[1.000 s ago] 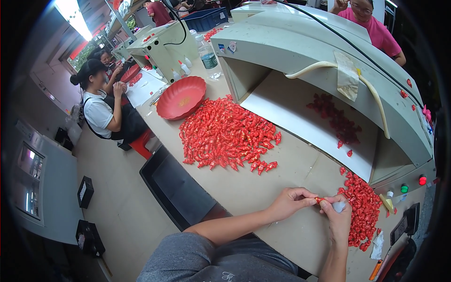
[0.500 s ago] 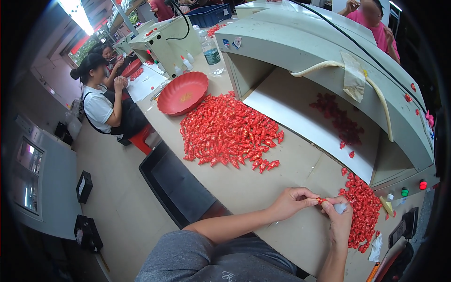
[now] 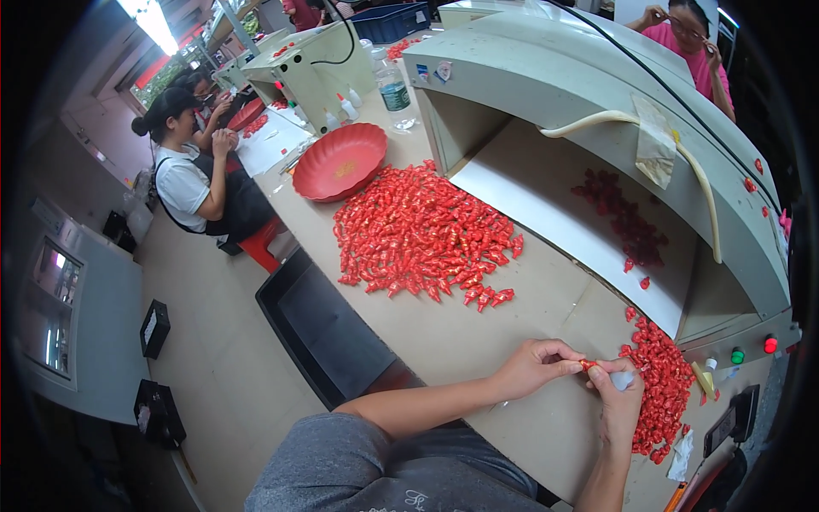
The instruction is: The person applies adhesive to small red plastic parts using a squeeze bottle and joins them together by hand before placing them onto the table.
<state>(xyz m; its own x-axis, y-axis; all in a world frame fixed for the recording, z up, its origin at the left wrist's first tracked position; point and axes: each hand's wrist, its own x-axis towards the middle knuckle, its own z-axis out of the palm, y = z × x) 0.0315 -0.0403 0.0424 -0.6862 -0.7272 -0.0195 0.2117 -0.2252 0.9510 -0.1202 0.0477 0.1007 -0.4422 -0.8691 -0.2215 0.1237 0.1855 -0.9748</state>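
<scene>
My left hand [image 3: 539, 370] pinches one small red plastic piece [image 3: 588, 364] with gold marks between thumb and fingertips. My right hand [image 3: 618, 408] is closed around a small whitish squeeze bottle [image 3: 622, 381], its fingertips meeting the same red piece. Much of the bottle is hidden by the fingers, and its tip cannot be made out. Just right of my right hand lies a heap of small red pieces [image 3: 661, 388]. Farther off, a larger heap of red and gold pieces [image 3: 426, 230] spreads over the table [image 3: 546, 307].
A red scalloped bowl [image 3: 358, 141] and a water bottle [image 3: 395, 94] stand beyond the large heap. A grey-white arched machine [image 3: 546, 85] has red pieces inside. A black bin [image 3: 320, 328] sits at the table's left edge. Seated people [image 3: 192, 171] work at left; another person [image 3: 691, 51] is opposite.
The view has shifted slightly, so the surroundings sit a little farther right. Both hands keep nearly the same pose around the red piece. The person opposite now has both hands raised at their glasses.
</scene>
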